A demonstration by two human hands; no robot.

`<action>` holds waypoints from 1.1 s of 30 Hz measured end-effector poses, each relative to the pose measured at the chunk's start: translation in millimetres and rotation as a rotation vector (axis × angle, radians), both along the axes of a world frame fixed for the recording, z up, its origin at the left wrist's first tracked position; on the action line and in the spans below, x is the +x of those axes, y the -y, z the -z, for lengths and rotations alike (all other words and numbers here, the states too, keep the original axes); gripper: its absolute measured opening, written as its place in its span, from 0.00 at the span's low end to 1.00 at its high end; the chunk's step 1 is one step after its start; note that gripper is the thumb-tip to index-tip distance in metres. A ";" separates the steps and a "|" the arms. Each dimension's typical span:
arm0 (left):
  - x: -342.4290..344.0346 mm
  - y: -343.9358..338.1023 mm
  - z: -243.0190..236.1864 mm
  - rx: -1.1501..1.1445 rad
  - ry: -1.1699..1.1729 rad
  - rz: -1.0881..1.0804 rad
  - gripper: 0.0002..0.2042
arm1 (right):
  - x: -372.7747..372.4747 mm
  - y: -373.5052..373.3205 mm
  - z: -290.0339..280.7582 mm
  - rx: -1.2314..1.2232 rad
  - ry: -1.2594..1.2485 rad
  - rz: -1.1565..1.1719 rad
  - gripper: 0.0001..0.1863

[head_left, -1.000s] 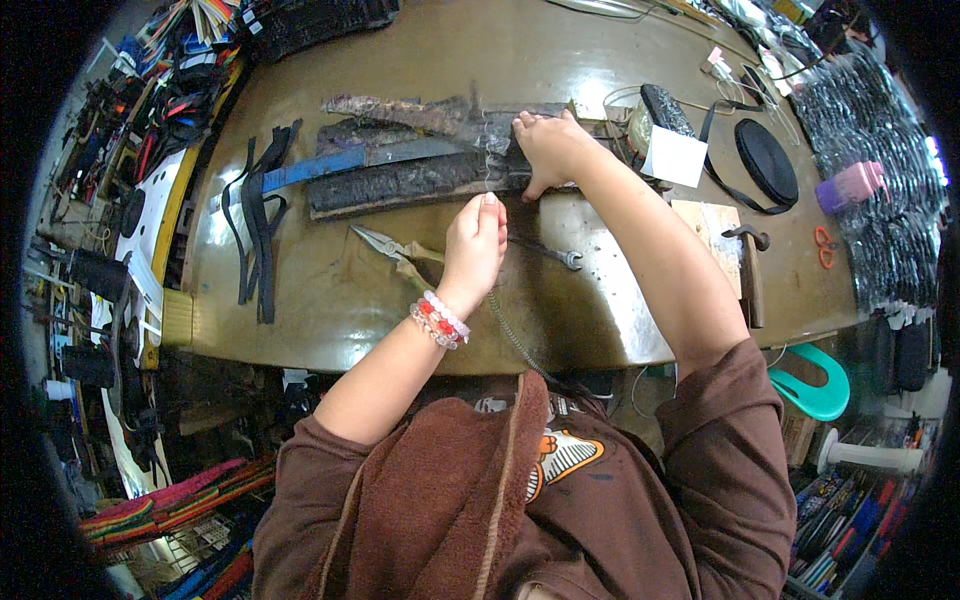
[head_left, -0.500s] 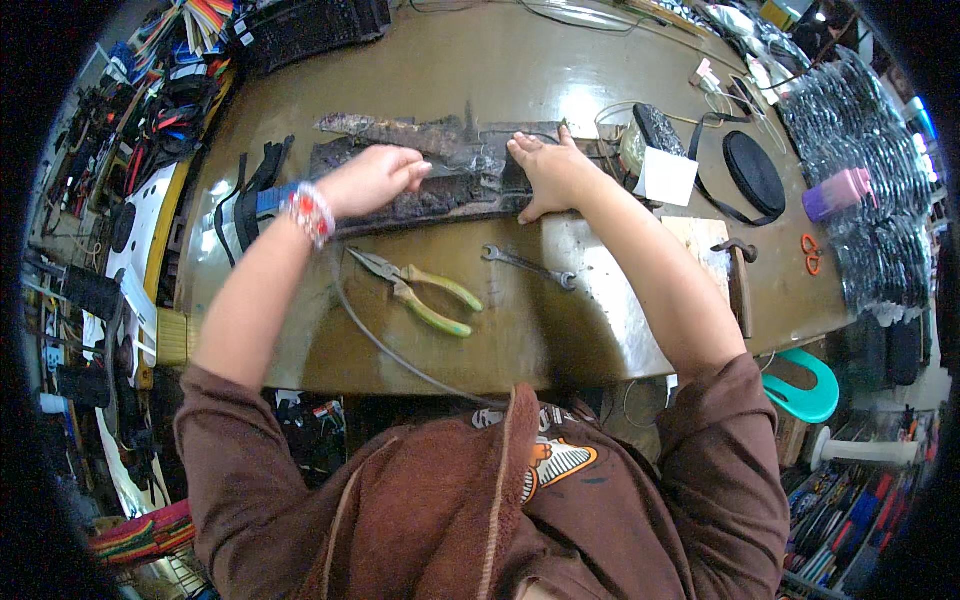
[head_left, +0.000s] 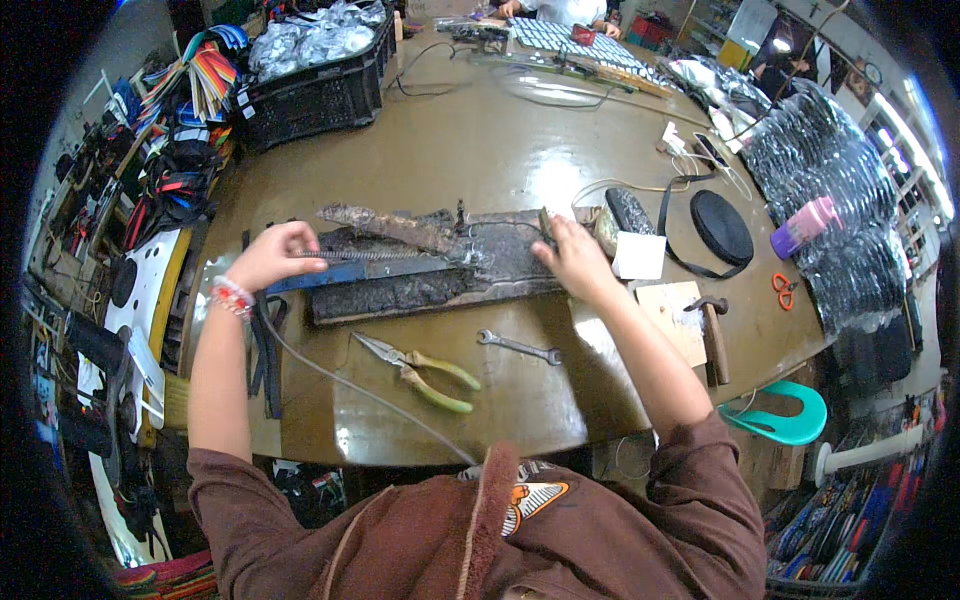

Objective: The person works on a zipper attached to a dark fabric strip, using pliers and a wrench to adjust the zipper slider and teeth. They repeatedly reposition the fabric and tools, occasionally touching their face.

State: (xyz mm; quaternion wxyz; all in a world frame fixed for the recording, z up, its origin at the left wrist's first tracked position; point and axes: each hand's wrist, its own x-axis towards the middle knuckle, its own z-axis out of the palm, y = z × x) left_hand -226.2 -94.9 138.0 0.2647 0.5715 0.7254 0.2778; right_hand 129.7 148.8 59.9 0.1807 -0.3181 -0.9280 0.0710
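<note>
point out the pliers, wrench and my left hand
Pliers (head_left: pixel 401 361): head view, on the pivot.
Wrench (head_left: pixel 520 347): head view, middle of the shaft.
Left hand (head_left: pixel 270 259): head view, middle of the hand.

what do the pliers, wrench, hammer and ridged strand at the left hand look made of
Pliers: bare metal jaws, by their grey shine; handles probably yellow-green plastic or rubber.
Wrench: steel-like, by its grey sheen.
Hammer: dark, seemingly metal head; matte brown handle, probably wood.
Ridged strand: perhaps metal wire, from its coil-like ridges.

On the shiny brown table (head_left: pixel 430 165), can see a long dark block (head_left: pixel 400 293), pliers (head_left: pixel 408 366), a wrench (head_left: pixel 518 347), scissors (head_left: pixel 783 290), a black roll (head_left: pixel 721 227)
</note>
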 end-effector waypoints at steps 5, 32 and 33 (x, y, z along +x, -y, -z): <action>-29.4 44.0 13.9 0.029 -0.060 -0.162 0.12 | -12.3 -19.5 9.5 0.278 -0.011 0.149 0.25; -35.9 -22.7 100.4 0.009 -0.068 -0.409 0.19 | 61.5 -0.3 60.5 -1.110 -1.457 0.233 0.32; -35.5 -24.8 98.7 0.013 -0.085 -0.430 0.18 | 65.5 -1.7 58.7 -1.117 -1.358 0.259 0.27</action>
